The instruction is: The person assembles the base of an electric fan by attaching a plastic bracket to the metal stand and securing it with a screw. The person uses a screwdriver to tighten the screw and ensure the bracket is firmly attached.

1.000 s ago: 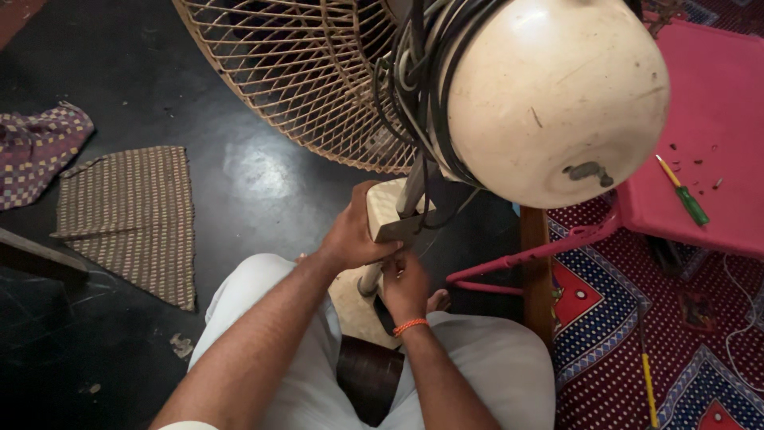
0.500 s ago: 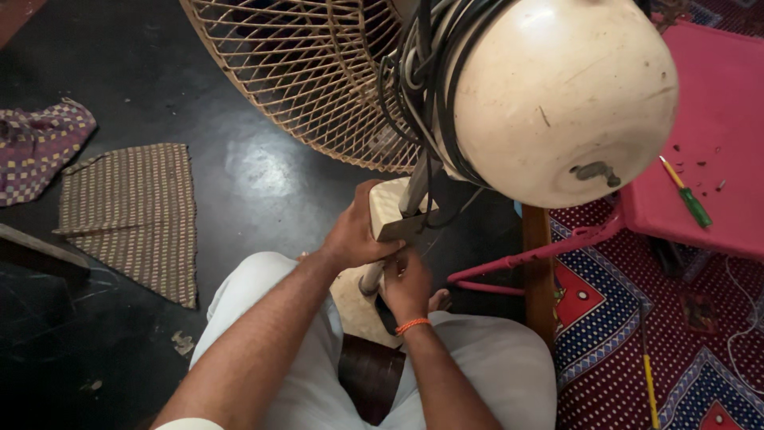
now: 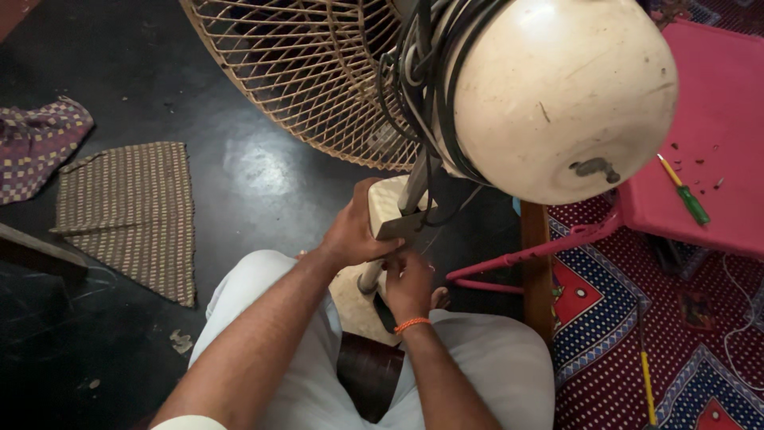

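left hand [image 3: 350, 235] gripping cream control box [image 3: 388, 209] on fan pole [image 3: 414, 187], right hand [image 3: 408, 280] beneath it, grip unclear, motor housing [image 3: 557, 95] above

Dark glossy floor [image 3: 255, 183] fills the left of the frame; two checked cloths [image 3: 131, 215] [image 3: 36, 143] lie on it at left. A patterned red-and-blue mat [image 3: 629, 318] covers the lower right, bearing a yellow-handled tool [image 3: 649, 386].

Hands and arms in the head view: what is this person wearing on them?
Both forearms are bare, with no gloves on either hand. The right hand has a thin orange band around the wrist. The left hand wears nothing visible. A pale sleeve edge shows at the left arm's upper end.
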